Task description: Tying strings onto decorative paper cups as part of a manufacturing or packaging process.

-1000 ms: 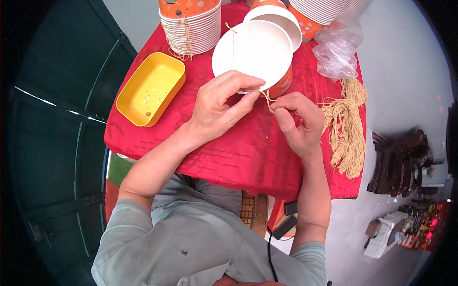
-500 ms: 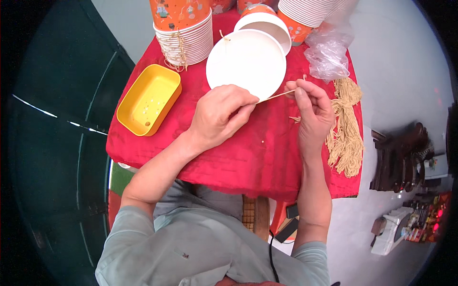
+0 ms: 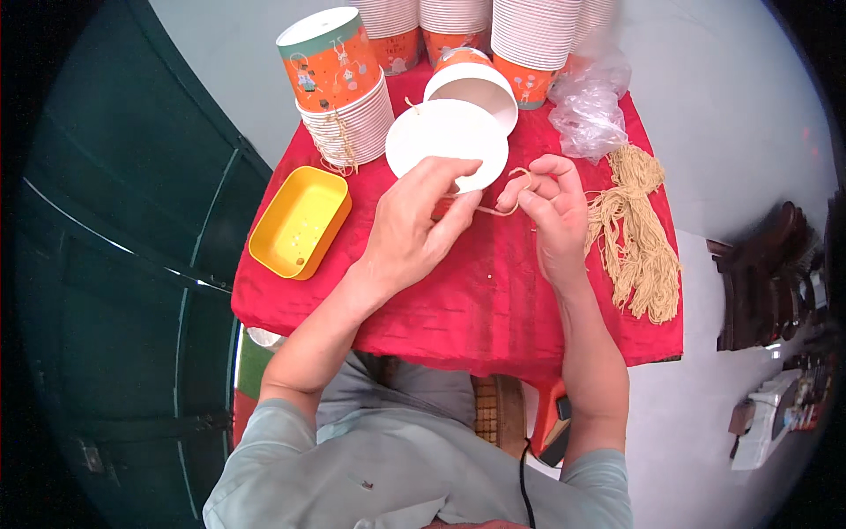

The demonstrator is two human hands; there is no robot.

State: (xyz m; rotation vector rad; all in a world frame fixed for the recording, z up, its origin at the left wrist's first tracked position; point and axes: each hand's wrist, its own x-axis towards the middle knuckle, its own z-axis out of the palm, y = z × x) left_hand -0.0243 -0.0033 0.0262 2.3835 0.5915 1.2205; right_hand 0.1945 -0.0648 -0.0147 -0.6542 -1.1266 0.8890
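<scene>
Head view, only one: my right hand (image 3: 561,212) seems to pinch a thin string (image 3: 500,212), curled at the fingertips; my left hand (image 3: 410,219) has thumb and forefinger parted beside it, rest hidden, so can't tell if it grips. String lies slack between both sets of fingers. Step looks like handling string at the tub's edge; next move, I'd judge, calls for a firm pinch and taking up slack. Just beyond my left fingertips: white round face of a paper tub (image 3: 445,141), lid or inside unclear. Past it, another tub (image 3: 483,91) on its side, white inside showing. Left of my left fingers: yellow box (image 3: 328,231), few pale bits plus one brown lump (image 3: 300,261) inside. Right of my right fingers: string bundle (image 3: 648,256).
</scene>
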